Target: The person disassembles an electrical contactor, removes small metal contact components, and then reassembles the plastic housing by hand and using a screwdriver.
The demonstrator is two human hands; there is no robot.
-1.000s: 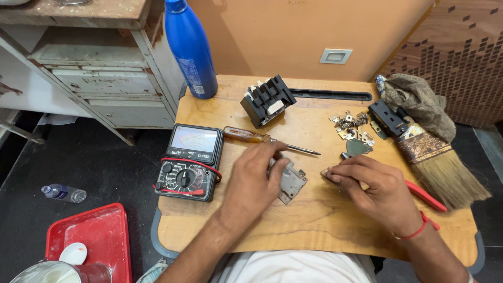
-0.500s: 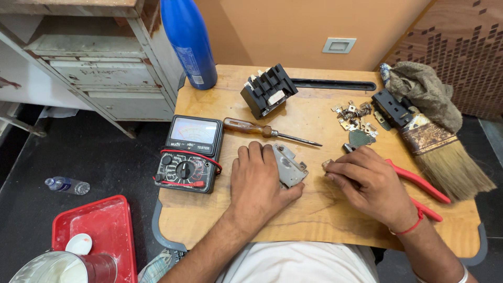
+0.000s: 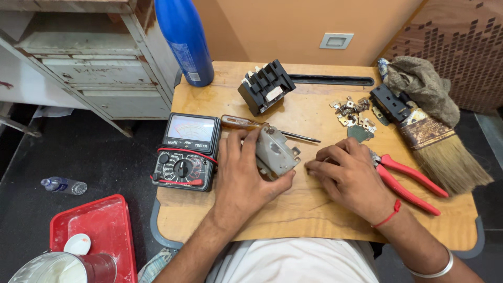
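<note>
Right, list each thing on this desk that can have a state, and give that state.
left hand: gripping the grey switch part
grey switch part: tilted up on edge, off the wood
right hand: fingertips pressed on the desk, holding nothing visible
red pliers: lying flat, handles apart
multimeter: lying face up
screwdriver: lying flat
blue bottle: upright
black block: resting tilted
brush: lying flat

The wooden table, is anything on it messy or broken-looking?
Yes. Small loose metal bits lie scattered near the far right of the wooden table, beside a worn, stained paintbrush. The left hand tilts a grey metal-and-plastic switch part up on edge; it looks taken apart.
</note>
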